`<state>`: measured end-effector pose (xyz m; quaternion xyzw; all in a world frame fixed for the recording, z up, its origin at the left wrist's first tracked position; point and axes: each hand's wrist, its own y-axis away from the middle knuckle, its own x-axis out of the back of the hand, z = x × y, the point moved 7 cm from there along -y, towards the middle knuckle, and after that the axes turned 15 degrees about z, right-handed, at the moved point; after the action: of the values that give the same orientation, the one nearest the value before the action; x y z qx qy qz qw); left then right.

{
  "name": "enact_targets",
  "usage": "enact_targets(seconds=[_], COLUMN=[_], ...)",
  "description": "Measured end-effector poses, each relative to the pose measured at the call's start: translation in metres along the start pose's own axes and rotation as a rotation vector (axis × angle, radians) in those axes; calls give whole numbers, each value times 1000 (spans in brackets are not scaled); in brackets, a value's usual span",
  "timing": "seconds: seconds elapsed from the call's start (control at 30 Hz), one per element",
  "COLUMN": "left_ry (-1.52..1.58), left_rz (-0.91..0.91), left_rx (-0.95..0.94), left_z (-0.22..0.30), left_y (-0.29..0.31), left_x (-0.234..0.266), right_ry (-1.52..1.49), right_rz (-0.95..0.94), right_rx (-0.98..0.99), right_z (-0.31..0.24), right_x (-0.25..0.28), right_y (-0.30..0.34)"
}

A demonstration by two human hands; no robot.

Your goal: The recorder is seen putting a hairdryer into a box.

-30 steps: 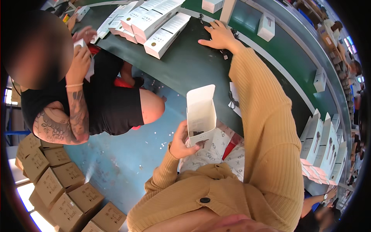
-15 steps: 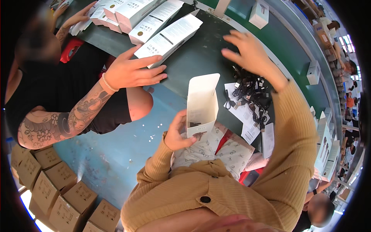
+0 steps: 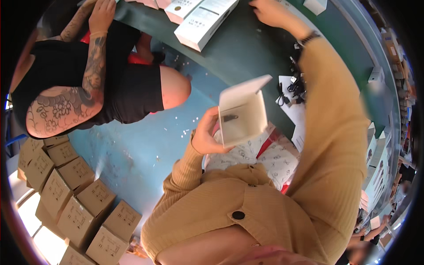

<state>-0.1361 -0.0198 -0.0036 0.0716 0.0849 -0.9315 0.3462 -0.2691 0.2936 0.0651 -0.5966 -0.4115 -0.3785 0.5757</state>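
Note:
My left hand (image 3: 206, 132) is closed around the side of a white carton (image 3: 247, 128), held up in front of my lap. Its top flap stands open, and a small dark shape shows on its inner wall. My right hand (image 3: 271, 12) stretches over the far part of the dark green table (image 3: 229, 57), at the upper rim of the picture. Its fingers are loosely bent and apart, with nothing visible in them. Black cables (image 3: 295, 84) lie on white paper sheets (image 3: 289, 97) beside my right sleeve, which covers part of them.
White printed cartons (image 3: 205, 24) lie at the table's far left, with another white box (image 3: 316, 5) on the green belt (image 3: 340, 39). A person with a tattooed arm (image 3: 94, 66) sits at my left. Brown cardboard boxes (image 3: 75, 221) are stacked on the blue floor (image 3: 132, 163).
My right hand has reached farther out over the table. The carton in my left hand has tilted, its opening turned more toward me. The neighbour's arm has drawn back from the white cartons.

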Motion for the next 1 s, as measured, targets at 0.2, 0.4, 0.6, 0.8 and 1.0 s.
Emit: enact_targets(seconds=[0.2, 0.4, 0.6, 0.8, 1.0], left_ry=[377, 300, 363, 680, 198], left_rz=[-113, 0, -58, -529, -542], left_rx=[189, 473, 176, 400, 464], left_z=[-12, 8, 71, 83, 47], left_y=[-18, 12, -27, 13, 6], left_x=[-32, -73, -181, -304, -391], right_ry=[-171, -360, -77, 2, 528], right_rz=[-471, 225, 501, 575, 861], right_rx=[-210, -303, -589, -931, -1110], right_z=[-26, -77, -188, -183, -138], right_x=[87, 230, 301, 328, 461], right_y=[83, 117, 289, 400, 518])
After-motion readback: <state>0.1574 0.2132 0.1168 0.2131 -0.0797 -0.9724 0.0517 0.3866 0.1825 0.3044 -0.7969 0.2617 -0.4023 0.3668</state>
